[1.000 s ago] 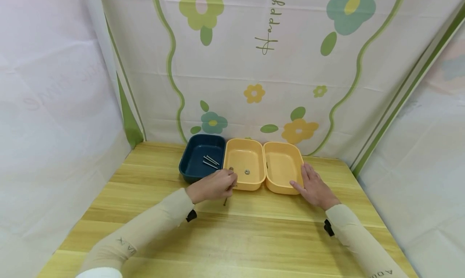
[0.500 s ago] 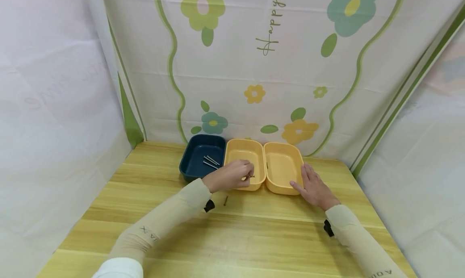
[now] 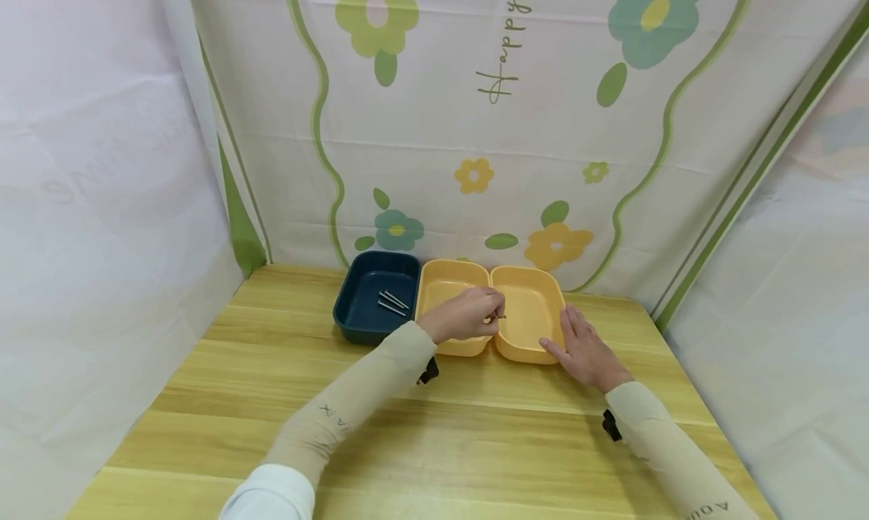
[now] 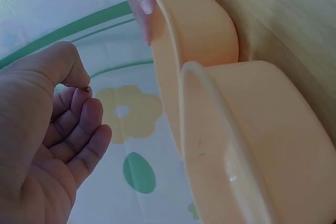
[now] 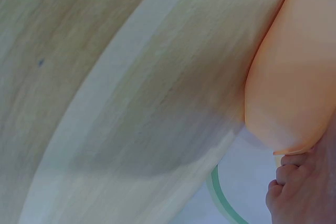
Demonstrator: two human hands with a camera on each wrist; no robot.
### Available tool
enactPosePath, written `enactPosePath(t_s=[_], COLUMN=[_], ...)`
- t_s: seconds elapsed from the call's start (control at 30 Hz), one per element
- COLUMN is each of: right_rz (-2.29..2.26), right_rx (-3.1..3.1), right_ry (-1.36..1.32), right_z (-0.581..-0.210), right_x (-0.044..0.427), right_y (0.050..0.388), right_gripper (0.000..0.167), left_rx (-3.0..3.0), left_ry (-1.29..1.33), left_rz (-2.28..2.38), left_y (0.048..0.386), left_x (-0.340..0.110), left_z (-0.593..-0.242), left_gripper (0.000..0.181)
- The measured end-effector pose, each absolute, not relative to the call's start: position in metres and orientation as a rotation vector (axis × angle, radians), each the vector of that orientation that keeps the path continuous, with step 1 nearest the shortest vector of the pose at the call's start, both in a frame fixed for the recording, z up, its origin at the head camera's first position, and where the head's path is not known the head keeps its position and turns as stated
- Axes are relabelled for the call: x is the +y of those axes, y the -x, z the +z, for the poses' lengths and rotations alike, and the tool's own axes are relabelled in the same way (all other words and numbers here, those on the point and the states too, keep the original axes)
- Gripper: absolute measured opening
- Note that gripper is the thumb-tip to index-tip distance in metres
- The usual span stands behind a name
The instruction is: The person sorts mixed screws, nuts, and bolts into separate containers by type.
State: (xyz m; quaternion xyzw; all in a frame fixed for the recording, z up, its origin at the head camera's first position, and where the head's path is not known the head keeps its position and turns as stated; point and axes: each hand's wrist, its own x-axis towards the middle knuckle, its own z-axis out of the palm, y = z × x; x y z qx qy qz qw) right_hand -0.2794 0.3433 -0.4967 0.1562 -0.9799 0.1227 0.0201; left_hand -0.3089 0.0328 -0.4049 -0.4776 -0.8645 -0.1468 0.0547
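Observation:
My left hand (image 3: 468, 314) is above the joint between the two yellow boxes. Thumb and forefinger pinch a small brownish screw (image 4: 88, 89), of which just a tip shows; the other fingers are loosely bent. My right hand (image 3: 589, 350) rests against the right yellow box (image 3: 529, 271), its fingers along the right side and its thumb spread over the near corner. The middle yellow box (image 3: 451, 263) lies partly behind my left hand, which hides much of its inside. Silver bolts (image 3: 392, 301) lie in the dark blue box (image 3: 346, 331).
All three boxes stand in a row at the back of the wooden table (image 3: 475, 444). A flower-printed cloth (image 3: 407, 135) hangs right behind them. More cloth walls rise at the left and right.
My left hand has moved right with the pinched screw, from the middle box's near left corner to the right box's edge. It now covers the nut seen earlier. My right hand stays put.

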Motion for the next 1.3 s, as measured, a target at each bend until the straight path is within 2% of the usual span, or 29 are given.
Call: enactPosePath(t_s=[0.4, 0.5, 0.6, 0.7, 0.97, 1.3], right_rz=[0.389, 0.38, 0.383, 0.394, 0.396, 0.414], right_rx=[-3.051, -3.056, -3.063, -3.069, -3.056, -3.045], right_ry=[-0.473, -0.462, -0.456, -0.456, -0.464, -0.48], right_z=[-0.496, -0.496, -0.495, -0.493, -0.495, -0.496], right_x=[0.342, 0.341, 0.34, 0.34, 0.341, 0.341], right_y=[0.28, 0.279, 0.278, 0.278, 0.278, 0.278], right_gripper=[0.095, 0.095, 0.095, 0.096, 0.097, 0.096], left_rx=[-2.691, -2.707, -2.708, -2.711, -2.697, -2.676], left_ry=[1.409, 1.354, 1.297, 1.252, 1.224, 1.264], left_rz=[-0.426, -0.385, -0.36, -0.35, -0.384, -0.272], left_y=[0.325, 0.328, 0.33, 0.329, 0.32, 0.295], left_x=[0.074, 0.08, 0.08, 0.075, 0.043, 0.005], left_z=[-0.436, -0.441, -0.444, -0.443, -0.43, -0.416], left_gripper=[0.008, 0.013, 0.026, 0.035, 0.034, 0.042])
